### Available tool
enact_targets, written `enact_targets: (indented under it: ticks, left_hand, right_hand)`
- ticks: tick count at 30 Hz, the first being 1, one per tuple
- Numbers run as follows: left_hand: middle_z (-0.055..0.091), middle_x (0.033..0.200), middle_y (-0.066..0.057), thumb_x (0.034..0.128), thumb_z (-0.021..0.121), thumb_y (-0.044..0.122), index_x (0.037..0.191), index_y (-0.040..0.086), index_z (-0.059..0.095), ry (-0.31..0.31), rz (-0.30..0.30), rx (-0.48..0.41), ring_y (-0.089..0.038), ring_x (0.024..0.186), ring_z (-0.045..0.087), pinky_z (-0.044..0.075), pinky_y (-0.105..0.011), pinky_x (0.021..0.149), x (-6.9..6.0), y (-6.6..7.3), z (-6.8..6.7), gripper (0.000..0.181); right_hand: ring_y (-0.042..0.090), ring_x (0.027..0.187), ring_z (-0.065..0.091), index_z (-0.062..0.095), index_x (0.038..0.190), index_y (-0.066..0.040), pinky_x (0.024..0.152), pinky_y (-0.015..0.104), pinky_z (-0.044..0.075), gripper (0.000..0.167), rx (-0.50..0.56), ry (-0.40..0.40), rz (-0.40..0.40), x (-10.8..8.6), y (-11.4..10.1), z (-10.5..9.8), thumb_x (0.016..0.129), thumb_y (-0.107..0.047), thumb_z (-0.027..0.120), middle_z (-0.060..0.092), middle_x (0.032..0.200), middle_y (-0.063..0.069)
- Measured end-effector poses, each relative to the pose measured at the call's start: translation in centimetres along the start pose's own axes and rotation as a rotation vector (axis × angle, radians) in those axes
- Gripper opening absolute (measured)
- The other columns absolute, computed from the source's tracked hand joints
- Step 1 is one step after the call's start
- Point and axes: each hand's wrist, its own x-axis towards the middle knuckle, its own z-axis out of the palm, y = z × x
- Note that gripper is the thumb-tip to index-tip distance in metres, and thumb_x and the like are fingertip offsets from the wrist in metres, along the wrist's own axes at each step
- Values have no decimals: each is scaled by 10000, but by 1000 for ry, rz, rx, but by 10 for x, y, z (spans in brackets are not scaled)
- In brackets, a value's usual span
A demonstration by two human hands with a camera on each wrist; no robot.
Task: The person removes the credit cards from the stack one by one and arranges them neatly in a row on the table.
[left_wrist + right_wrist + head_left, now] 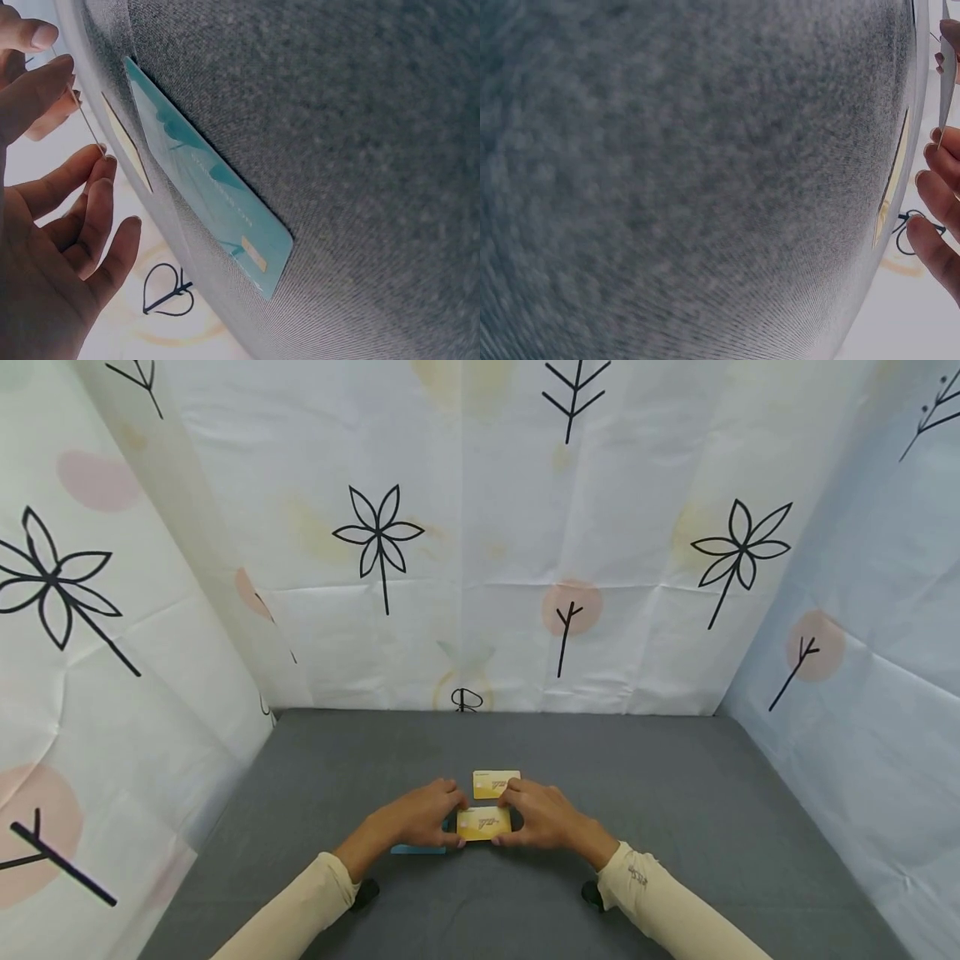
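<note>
A yellow bank card is held up off the table by both hands. My left hand pinches its left edge between thumb and forefinger, the other fingers loosely bent. At the opposite edge, my right hand pinches the card the same way. A second yellow card lies flat on the table just beyond the held one. Below my left hand a blue card lies on the cloth, partly covered by that hand in the head view. The right wrist view shows the held card nearly edge-on.
Dark grey cloth covers the table. White patterned sheets rise at the back and on both sides. Small black objects show at both wrists, by the cream sleeves.
</note>
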Motion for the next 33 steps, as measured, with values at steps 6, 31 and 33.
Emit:
enact_targets:
  ticks: [6, 31, 33]
  left_hand:
    - [567, 1140, 13, 881, 745, 492, 1225, 167, 629, 1, 11, -3, -103, 947, 518, 501, -326, 817, -2, 0, 1, 488]
    - [581, 1144, 13, 869, 760, 488, 1223, 159, 638, 6, 16, 2, -122, 991, 529, 499, -341, 858, -5, 1, 4, 498]
    - [582, 1123, 14, 869, 761, 486, 1215, 155, 641, 13, 28, 6, -119, 974, 528, 497, -338, 851, -5, 0, 5, 493]
  right_hand:
    - [37, 774, 523, 712, 1098, -191, 617, 221, 439, 495, 9, 1, 4, -1, -1, 1, 822, -599, 751, 590, 1000, -53]
    - [22, 705, 442, 698, 1057, -209, 557, 202, 364, 454, -1, 4, -3, -1, -5, 3, 804, -578, 777, 567, 944, -57]
    - [23, 713, 452, 701, 1060, -205, 559, 202, 369, 456, 2, 7, -6, -2, -5, 3, 804, -574, 779, 575, 948, -51]
